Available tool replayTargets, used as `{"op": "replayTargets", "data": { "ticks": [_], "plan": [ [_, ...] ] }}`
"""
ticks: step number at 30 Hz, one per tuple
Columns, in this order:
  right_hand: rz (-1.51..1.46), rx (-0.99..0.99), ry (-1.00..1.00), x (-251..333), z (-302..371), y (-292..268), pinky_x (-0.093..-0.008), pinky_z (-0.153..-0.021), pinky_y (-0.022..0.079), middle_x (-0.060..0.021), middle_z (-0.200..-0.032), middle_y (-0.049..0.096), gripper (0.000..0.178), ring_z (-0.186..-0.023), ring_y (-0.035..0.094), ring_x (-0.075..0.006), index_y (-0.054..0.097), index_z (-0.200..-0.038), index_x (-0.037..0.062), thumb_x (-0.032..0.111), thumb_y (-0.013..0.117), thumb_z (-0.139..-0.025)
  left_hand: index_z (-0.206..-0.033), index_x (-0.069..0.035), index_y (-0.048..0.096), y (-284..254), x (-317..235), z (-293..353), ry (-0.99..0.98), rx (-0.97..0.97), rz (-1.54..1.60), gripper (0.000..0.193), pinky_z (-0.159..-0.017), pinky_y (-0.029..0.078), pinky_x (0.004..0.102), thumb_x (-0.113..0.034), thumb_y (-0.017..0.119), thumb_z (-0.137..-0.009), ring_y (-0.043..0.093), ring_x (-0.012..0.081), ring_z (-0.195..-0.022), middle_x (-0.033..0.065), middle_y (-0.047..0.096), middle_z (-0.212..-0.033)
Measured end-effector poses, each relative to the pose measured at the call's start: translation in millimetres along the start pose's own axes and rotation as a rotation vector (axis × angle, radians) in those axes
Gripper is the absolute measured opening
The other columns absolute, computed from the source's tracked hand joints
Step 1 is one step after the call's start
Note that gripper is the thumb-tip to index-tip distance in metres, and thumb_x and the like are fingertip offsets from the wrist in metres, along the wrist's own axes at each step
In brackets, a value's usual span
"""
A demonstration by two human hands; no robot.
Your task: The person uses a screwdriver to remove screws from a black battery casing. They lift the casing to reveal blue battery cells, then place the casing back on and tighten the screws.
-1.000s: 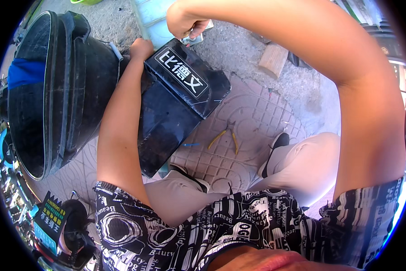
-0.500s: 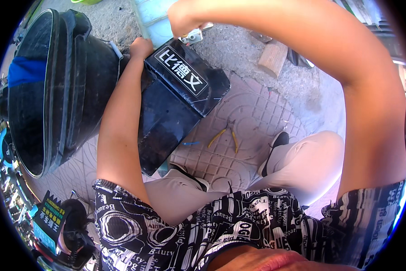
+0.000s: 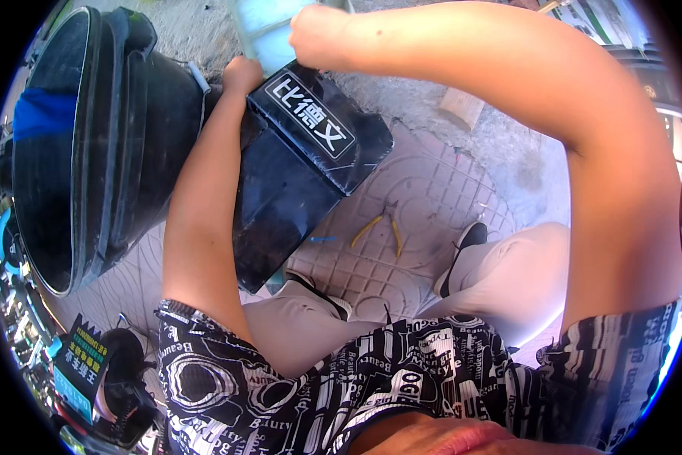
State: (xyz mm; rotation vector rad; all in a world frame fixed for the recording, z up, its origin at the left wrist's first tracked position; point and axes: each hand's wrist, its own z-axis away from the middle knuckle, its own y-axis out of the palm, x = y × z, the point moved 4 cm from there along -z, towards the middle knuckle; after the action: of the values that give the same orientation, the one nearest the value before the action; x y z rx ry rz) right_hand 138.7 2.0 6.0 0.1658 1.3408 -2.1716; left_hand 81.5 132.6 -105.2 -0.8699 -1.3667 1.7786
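Large black wheel (image 3: 90, 144) at left of frame. Black mudguard panel (image 3: 303, 174) slanting from upper centre down over paved floor (image 3: 424, 197). Left hand (image 3: 242, 76) fisted on panel's top edge. Right hand (image 3: 322, 34) closed at top centre, contents possibly a small tool, unclear. Yellow-handled pliers (image 3: 379, 227) on floor, centre.
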Motion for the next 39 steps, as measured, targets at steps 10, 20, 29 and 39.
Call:
{"op": "replayTargets", "data": {
  "ticks": [10,20,29,39],
  "plan": [
    [-0.411,0.248,0.463,-49.0,79.1,-68.1,-0.0408,-0.076,0.053,-0.0129,-0.095,0.07,0.033,-0.092,0.067,-0.0282,0.072,-0.096,0.0086,0.034,0.063,-0.078,-0.096,-0.005,0.069,1.3,-9.5,-1.2,-0.002,0.008,0.045,0.035,-0.08,0.053,0.0447,-0.026,0.042,-0.089,0.065,0.0352,-0.092,0.0194,0.066,-0.101],
    [-0.373,0.222,0.439,-50.3,67.2,-42.9,-0.0407,-0.078,0.052,-0.014,-0.098,0.069,0.031,-0.094,0.066,-0.0286,0.072,-0.095,0.0069,0.029,0.062,-0.076,-0.089,-0.001,0.068,27.5,8.9,-21.9,-0.124,-0.071,0.233,0.042,-0.082,0.051,0.0457,-0.03,0.039,-0.09,0.064,0.0395,-0.091,0.0238,0.066,-0.097],
    [-0.445,0.214,0.438,-46.9,63.0,-44.0,-0.0397,-0.077,0.053,-0.0137,-0.098,0.069,0.029,-0.095,0.066,-0.0273,0.072,-0.095,0.0067,0.018,0.066,-0.069,-0.089,0.001,0.068,24.4,19.5,-13.6,-0.089,-0.064,0.195,0.043,-0.084,0.05,0.046,-0.032,0.04,-0.089,0.064,0.0399,-0.091,0.0255,0.065,-0.097],
    [-0.446,0.208,0.461,-45.2,62.7,-46.3,-0.04,-0.078,0.053,-0.0131,-0.101,0.069,0.029,-0.096,0.066,-0.0263,0.071,-0.098,0.0066,0.021,0.065,-0.073,-0.088,0.003,0.068,23.5,18.4,-12.4,-0.151,-0.073,0.257,0.044,-0.085,0.05,0.0453,-0.032,0.041,-0.088,0.064,0.0396,-0.093,0.0258,0.065,-0.097]
  ]
}}
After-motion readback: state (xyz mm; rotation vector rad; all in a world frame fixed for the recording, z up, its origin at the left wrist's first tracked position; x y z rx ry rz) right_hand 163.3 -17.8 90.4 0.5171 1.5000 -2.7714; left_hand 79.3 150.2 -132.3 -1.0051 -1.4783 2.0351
